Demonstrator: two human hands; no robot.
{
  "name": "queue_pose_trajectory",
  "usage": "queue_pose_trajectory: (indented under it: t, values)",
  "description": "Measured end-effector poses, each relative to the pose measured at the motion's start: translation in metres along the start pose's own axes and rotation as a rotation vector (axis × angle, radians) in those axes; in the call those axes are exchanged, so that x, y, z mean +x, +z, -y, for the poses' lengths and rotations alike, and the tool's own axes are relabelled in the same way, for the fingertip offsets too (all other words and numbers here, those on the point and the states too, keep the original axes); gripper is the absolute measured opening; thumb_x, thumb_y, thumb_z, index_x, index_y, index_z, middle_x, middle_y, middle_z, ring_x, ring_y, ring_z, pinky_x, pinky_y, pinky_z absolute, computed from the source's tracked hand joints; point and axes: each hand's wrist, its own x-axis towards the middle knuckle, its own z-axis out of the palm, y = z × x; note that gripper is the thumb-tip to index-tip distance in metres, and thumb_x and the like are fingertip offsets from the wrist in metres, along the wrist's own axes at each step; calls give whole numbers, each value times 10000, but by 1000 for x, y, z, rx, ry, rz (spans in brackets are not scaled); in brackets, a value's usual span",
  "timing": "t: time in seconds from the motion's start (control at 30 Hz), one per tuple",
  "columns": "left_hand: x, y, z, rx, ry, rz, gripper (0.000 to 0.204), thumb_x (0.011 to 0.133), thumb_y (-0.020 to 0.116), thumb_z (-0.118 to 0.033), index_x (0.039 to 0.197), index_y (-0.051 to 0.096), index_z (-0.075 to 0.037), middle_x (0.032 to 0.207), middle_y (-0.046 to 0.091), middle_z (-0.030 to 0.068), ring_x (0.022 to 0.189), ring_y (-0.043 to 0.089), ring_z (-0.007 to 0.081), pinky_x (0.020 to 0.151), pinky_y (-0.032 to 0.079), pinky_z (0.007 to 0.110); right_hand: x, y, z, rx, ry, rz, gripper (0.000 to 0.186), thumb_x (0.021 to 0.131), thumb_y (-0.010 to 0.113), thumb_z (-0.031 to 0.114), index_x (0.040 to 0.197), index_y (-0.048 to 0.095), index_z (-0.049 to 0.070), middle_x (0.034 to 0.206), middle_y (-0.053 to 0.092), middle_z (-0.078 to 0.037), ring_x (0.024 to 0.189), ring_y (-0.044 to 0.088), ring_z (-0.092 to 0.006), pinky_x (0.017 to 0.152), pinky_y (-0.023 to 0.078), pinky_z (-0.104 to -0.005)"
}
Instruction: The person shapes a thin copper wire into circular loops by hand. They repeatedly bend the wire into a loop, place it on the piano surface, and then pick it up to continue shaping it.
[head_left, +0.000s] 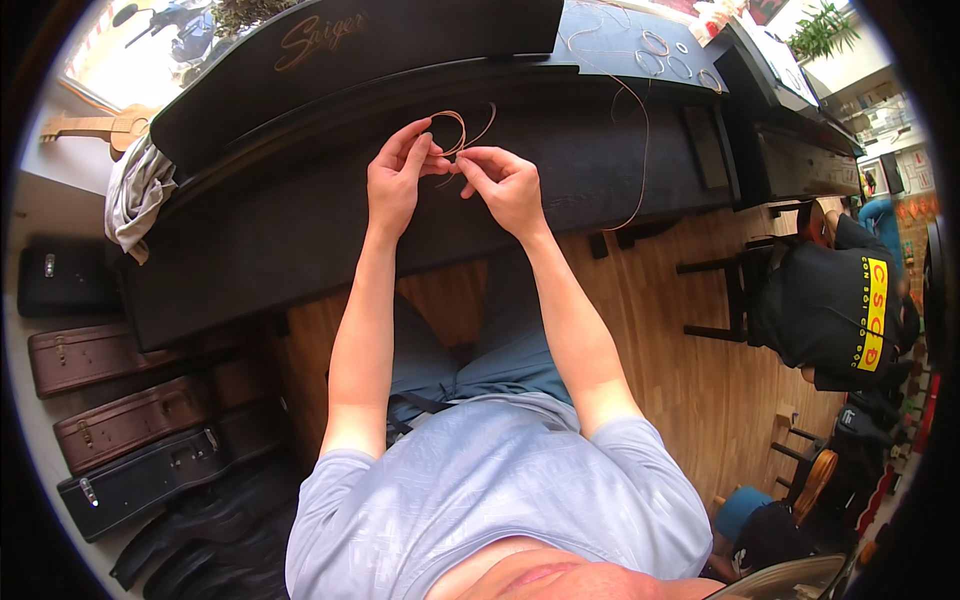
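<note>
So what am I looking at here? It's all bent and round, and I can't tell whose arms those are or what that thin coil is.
The picture comes from a wide fisheye camera worn on a person's head, looking down, so straight edges bend toward the rim. The two bare forearms rising from the lower edge are that person's own. The left hand and the right hand meet over a closed black piano and together pinch a thin coppery wire, wound into a small loop. A long strand of it trails to the right across the piano, and more small coils lie on the piano's top. Instrument cases lie on the floor to the left, and a second person in a black shirt sits at the right.
</note>
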Motion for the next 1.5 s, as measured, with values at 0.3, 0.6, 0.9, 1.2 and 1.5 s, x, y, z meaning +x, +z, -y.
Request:
queue_pose_trajectory:
  t: [0.3, 0.6, 0.9, 1.2, 1.5]
  values:
    - [-3, 6, 5, 196, 20, 69, 324, 976, 678, -107, 1283, 653, -7, 906, 719, 54, 751, 666, 87, 695, 550, 229, 6, -6, -6, 203, -27, -57, 184, 966, 641, 25, 1113, 664, -82, 968, 740, -152, 832, 742, -202, 751, 618, -304]
    - [-8, 16, 4, 360, 37, 58, 305, 968, 675, -67, 1269, 660, -18, 935, 709, 51, 778, 668, 87, 713, 557, 222, 5, -2, -7, 148, -52, -182, 188, 962, 671, 55, 1091, 648, -79, 914, 731, -133, 806, 734, -182, 742, 617, -292]
    - [-9, 20, 3, 301, 115, 18, 272, 987, 642, -75, 1256, 646, -35, 926, 706, 69, 779, 689, 122, 731, 576, 255, 7, -7, -5, 206, -73, -226, 237, 979, 646, 59, 1176, 590, -60, 917, 724, -145, 796, 733, -199, 709, 610, -298]
    - [-5, 10, 1, 219, 48, -35, 254, 1014, 619, -114, 1235, 630, 9, 936, 686, 62, 777, 655, 100, 706, 542, 237, 10, -9, -9, 350, -94, -300, 305, 1006, 632, 126, 1243, 526, -33, 963, 706, -147, 841, 733, -215, 717, 606, -297]
    - [-5, 11, 4, 261, 102, -128, 181, 1016, 636, -172, 1132, 708, -52, 864, 653, -9, 736, 564, 54, 672, 481, 210, 9, 0, -13, -30, -317, -465, 260, 962, 713, 171, 1154, 662, 3, 1039, 615, -60, 866, 626, -125, 720, 531, -248]
